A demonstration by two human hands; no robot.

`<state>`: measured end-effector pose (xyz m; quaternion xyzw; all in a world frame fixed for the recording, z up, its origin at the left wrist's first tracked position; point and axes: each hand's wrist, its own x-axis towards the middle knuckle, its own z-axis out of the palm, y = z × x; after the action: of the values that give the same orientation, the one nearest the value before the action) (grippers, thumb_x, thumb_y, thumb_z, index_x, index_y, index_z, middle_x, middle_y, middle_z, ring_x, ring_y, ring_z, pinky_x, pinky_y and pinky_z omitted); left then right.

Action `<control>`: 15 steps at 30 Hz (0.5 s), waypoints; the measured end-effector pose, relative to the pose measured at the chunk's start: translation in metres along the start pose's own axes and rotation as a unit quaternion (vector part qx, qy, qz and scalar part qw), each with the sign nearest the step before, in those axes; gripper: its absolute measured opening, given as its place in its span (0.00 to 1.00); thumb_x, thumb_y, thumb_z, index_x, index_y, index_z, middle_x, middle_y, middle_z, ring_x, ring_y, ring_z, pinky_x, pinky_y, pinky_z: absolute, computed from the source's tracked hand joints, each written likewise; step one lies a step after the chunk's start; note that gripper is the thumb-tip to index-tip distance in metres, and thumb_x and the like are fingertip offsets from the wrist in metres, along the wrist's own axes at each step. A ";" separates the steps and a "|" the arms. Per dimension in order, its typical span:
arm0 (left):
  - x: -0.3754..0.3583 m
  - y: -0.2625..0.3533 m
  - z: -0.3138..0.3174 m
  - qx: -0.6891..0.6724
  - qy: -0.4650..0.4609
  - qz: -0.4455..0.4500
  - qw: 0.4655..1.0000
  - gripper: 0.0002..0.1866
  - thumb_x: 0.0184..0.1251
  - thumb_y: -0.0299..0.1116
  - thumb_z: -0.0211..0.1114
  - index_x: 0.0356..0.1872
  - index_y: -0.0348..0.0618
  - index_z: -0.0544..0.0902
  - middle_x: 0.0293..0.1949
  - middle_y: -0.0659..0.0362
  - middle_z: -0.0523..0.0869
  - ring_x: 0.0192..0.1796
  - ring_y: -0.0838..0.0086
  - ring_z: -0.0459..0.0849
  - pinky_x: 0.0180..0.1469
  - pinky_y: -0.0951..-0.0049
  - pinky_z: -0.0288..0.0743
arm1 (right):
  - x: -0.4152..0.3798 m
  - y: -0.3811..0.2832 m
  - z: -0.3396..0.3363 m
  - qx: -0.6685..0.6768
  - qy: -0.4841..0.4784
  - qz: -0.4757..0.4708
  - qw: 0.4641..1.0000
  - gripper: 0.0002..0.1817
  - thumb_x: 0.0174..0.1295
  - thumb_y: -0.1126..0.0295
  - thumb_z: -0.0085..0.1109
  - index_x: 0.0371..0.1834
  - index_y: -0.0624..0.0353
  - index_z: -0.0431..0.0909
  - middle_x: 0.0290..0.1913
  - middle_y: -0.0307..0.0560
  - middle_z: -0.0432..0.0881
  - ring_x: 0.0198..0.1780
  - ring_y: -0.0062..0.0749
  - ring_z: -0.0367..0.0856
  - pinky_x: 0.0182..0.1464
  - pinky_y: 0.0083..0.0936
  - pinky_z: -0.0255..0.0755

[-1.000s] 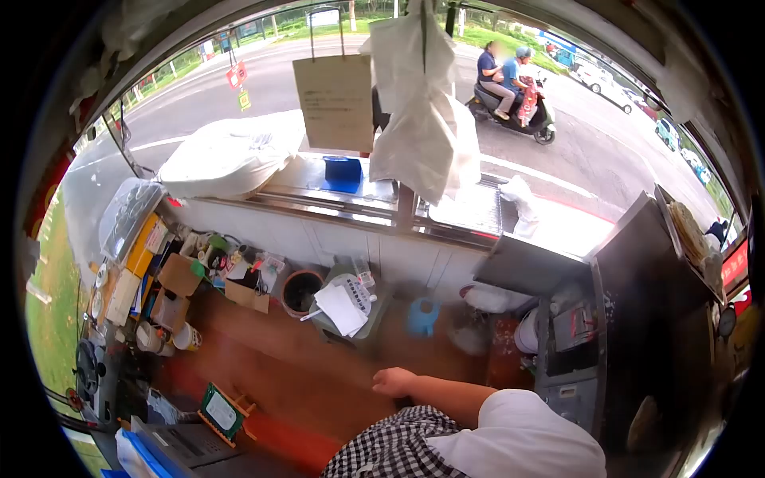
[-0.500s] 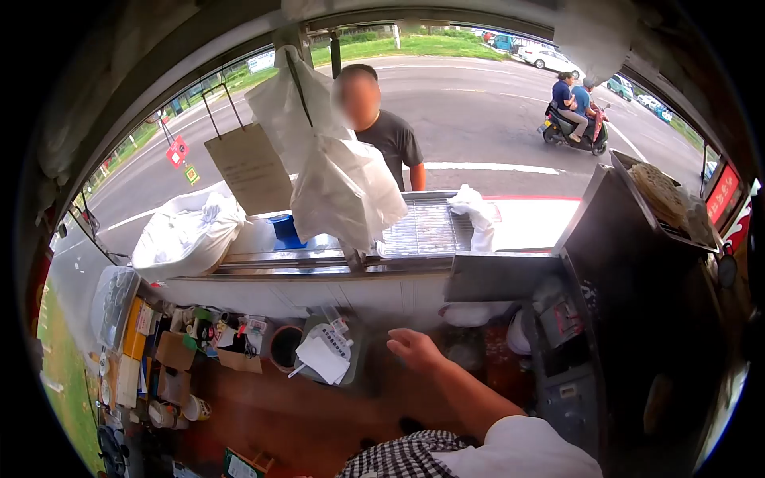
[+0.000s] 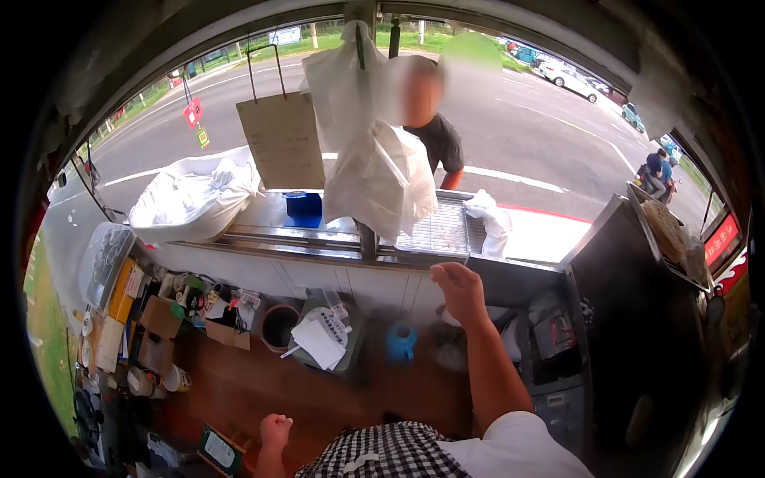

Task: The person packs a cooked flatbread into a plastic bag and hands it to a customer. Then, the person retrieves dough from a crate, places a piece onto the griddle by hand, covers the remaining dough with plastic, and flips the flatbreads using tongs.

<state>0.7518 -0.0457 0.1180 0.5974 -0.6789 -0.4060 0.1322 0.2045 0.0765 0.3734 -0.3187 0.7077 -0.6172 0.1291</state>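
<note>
My right hand (image 3: 460, 291) is raised just below the counter's near edge, its fingers curled together; whatever they may hold is too small to tell. Beyond it on the counter are a wire rack (image 3: 440, 227) and a crumpled white cloth (image 3: 488, 221). Low in the view, my left hand (image 3: 276, 431) is closed in a loose fist above the floor, and any content is hidden. White plastic bags (image 3: 386, 179) hang from the post, up and to the left of my right hand.
A person (image 3: 443, 147) stands outside the counter. A cloth-lined white tub (image 3: 191, 227) and a blue holder (image 3: 303, 209) are on the ledge. Below are a blue jug (image 3: 401, 342), a bin with papers (image 3: 320, 341) and cluttered boxes. A dark metal cabinet (image 3: 637, 295) stands right.
My right hand has risen toward the counter edge. My left hand has come into view. The view has shifted, the blue jug now shows, and the scooter outside has moved right.
</note>
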 end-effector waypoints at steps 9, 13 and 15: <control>-0.016 0.079 0.004 -0.105 0.027 0.042 0.993 0.12 0.65 0.33 0.73 0.42 0.35 0.85 0.35 0.58 0.89 0.39 0.76 0.87 0.45 0.72 0.81 | 0.112 0.007 0.067 -0.118 0.128 -0.170 0.970 0.16 0.66 0.68 0.67 0.53 0.63 0.84 0.52 0.55 0.86 0.42 0.40 0.89 0.50 0.35 0.80; -0.021 0.102 0.003 -0.135 0.041 0.038 0.989 0.13 0.66 0.33 0.73 0.44 0.35 0.85 0.36 0.57 0.89 0.40 0.75 0.87 0.46 0.73 0.81 | 0.120 0.007 0.067 -0.170 0.096 -0.129 0.972 0.10 0.68 0.68 0.65 0.47 0.61 0.86 0.43 0.54 0.88 0.41 0.43 0.88 0.46 0.36 0.79; -0.022 0.107 0.004 -0.143 0.046 0.039 0.988 0.13 0.66 0.34 0.73 0.45 0.35 0.85 0.37 0.57 0.90 0.41 0.76 0.87 0.46 0.73 0.81 | 0.114 0.013 0.070 -0.148 0.108 -0.166 0.969 0.08 0.69 0.67 0.65 0.41 0.61 0.86 0.38 0.53 0.87 0.39 0.44 0.87 0.43 0.37 0.77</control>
<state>0.6796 -0.0285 0.1980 0.5638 -0.6293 -0.4656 0.2634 0.1540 -0.0475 0.3705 -0.3781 0.7384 -0.5491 -0.1012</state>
